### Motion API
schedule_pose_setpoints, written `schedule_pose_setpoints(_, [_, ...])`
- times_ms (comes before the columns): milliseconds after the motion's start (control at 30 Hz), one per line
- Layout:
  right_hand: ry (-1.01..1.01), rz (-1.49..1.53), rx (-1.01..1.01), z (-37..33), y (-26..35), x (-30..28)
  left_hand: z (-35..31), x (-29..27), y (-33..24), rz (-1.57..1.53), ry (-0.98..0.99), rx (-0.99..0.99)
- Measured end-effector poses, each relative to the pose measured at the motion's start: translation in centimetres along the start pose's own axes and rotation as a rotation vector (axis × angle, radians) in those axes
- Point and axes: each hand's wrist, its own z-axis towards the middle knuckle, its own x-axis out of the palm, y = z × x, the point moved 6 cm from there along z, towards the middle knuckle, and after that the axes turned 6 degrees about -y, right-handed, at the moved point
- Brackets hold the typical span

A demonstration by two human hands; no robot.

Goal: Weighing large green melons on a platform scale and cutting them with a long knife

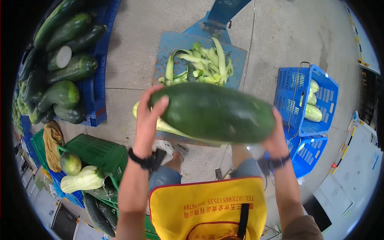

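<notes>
A large dark green winter melon [214,112] lies crosswise in front of me, held between both hands. My left hand [148,116] grips its left end, with the thumb on top. My right hand [275,138] is wrapped round the right end, and most of its fingers are hidden. Under the melon shows the edge of something pale yellow-green [170,127], mostly covered. Just beyond, a heap of pale green peel strips [208,60] rests on a speckled blue platform [162,50].
Unpeeled winter melons [70,32] fill a blue bin [94,100] at the far left. Green crates [94,146] stand at the near left, by a peeled melon [82,179]. Blue baskets [292,82] on the right hold pale melons [313,113]. A yellow apron [208,192] covers my lap.
</notes>
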Motion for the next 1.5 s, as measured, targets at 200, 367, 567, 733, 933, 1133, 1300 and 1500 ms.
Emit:
schedule_pose_setpoints(200, [-0.067, -0.208, 0.079, -25.1, -9.7, -3.8, -18.5, -3.3, 0.6, -0.543, -0.03, -0.38])
schedule_pose_setpoints(367, [0.015, -0.274, 0.261, -32.9, -20.4, -4.8, -29.8, -9.5, 10.9, -0.59, -0.145, -0.805])
schedule_pose_setpoints(567, [0.228, -0.265, 0.789, -36.2, -30.3, -16.9, -44.2, -13.1, 21.7, -0.577, -0.166, -1.135])
schedule_pose_setpoints(733, [0.112, -0.312, 0.991, -38.2, -39.2, -20.2, -53.7, -14.4, 28.6, -0.606, -0.134, -1.156])
schedule_pose_setpoints(933, [0.056, -0.372, 0.924, -39.2, -47.5, -23.0, -62.6, -17.7, 40.3, -0.685, -0.155, -1.23])
schedule_pose_setpoints(1133, [-0.088, -0.272, 0.8, -35.4, -56.3, -22.9, -62.3, -20.6, 50.2, -0.633, -0.036, -1.26])
schedule_pose_setpoints(1300, [-0.156, -0.218, 0.71, -26.7, -65.2, -26.1, -57.0, -21.0, 53.6, -0.52, 0.151, -1.214])
schedule_pose_setpoints(1500, [-0.003, -0.292, 0.66, -16.7, -71.3, -27.7, -54.0, -22.8, 57.5, -0.761, 0.272, -1.089])
